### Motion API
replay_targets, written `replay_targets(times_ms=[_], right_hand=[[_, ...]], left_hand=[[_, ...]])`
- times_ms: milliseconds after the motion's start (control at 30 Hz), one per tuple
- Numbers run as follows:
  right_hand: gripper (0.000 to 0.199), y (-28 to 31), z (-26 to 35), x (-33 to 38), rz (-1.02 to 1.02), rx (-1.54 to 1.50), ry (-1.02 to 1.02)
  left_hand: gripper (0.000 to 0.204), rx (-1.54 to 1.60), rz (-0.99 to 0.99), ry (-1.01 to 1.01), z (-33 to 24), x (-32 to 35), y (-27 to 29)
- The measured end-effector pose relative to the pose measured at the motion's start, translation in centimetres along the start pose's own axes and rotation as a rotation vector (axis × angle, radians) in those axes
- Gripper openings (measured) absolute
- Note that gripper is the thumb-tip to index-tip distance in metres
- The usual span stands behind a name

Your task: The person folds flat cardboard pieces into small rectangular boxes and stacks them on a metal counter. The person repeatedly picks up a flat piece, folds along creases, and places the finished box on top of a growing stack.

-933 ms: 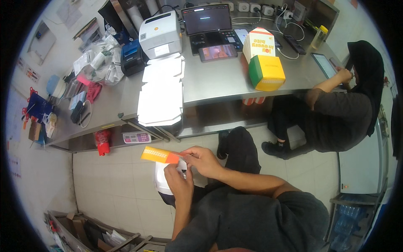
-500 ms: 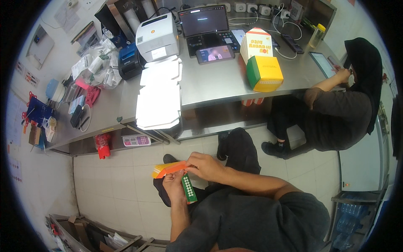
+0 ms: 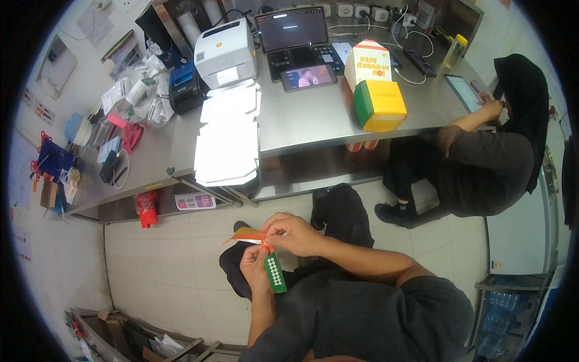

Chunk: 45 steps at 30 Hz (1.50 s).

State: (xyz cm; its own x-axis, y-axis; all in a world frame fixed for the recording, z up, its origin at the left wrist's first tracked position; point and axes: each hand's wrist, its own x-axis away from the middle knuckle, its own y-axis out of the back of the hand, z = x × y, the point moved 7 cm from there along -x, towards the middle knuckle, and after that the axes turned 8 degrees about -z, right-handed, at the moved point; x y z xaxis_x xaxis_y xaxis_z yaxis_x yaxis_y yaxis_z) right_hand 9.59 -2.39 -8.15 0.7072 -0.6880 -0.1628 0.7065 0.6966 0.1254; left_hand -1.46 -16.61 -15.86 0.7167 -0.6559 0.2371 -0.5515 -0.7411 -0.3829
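Note:
Over my lap I hold a partly folded cardboard food box (image 3: 275, 273), orange and yellow on one side, with a green panel bearing white diamonds hanging down. My left hand (image 3: 256, 268) pinches it near the middle from below. My right hand (image 3: 291, 234) is closed on its orange edge, the fingertips close to my left thumb. A folded box in green and yellow (image 3: 386, 107) stands on the steel table, against a white box with red and yellow print (image 3: 369, 63). Left of them lies a stack of flat white box blanks (image 3: 227, 148), reaching the table's front edge.
The steel table (image 3: 301, 120) carries a label printer (image 3: 226, 51), a laptop (image 3: 294, 30), a phone (image 3: 309, 78) and a heap of plastic packets (image 3: 142, 93). A person in dark clothes (image 3: 488, 163) sits at its right end with a tablet (image 3: 464, 92).
The orange and yellow part of the box has tilted and now appears thinner, nearly edge-on. My right hand has risen slightly, and the green panel has shifted a little right.

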Motion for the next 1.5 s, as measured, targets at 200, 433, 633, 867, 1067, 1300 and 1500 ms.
replay_targets(times_ms=[200,433,633,867,1067,1300,1500], right_hand=[[0.013,-0.7,0.0,0.4,0.079,0.002,-0.004],[0.013,-0.9,1.0,1.0,0.062,0.130,0.149],[0.011,-1.4,0.1,1.1,0.075,-0.048,-0.014],[0.013,-1.8,-1.5,0.8,0.055,0.073,0.127],[0.022,-2.0,-1.3,0.7,0.208,0.329,0.076],[0.026,15.9,4.3,-11.1,-0.504,0.353,0.288],[0.051,26.0,1.8,-18.1,-0.717,1.003,-0.060]], left_hand=[[0.016,0.145,0.031,0.010,0.5,-0.3,-0.3],[0.031,0.288,0.038,0.109,0.6,0.5,-1.3],[0.026,0.326,0.093,0.052,-0.1,0.0,-1.0],[0.024,0.233,0.068,0.132,0.7,0.0,-0.1],[0.023,-0.065,-0.014,0.062,0.8,0.1,0.4],[0.018,-0.020,-0.105,0.028,-0.3,-0.2,0.6],[0.015,-0.063,-0.135,0.013,-0.4,-0.7,0.8]])
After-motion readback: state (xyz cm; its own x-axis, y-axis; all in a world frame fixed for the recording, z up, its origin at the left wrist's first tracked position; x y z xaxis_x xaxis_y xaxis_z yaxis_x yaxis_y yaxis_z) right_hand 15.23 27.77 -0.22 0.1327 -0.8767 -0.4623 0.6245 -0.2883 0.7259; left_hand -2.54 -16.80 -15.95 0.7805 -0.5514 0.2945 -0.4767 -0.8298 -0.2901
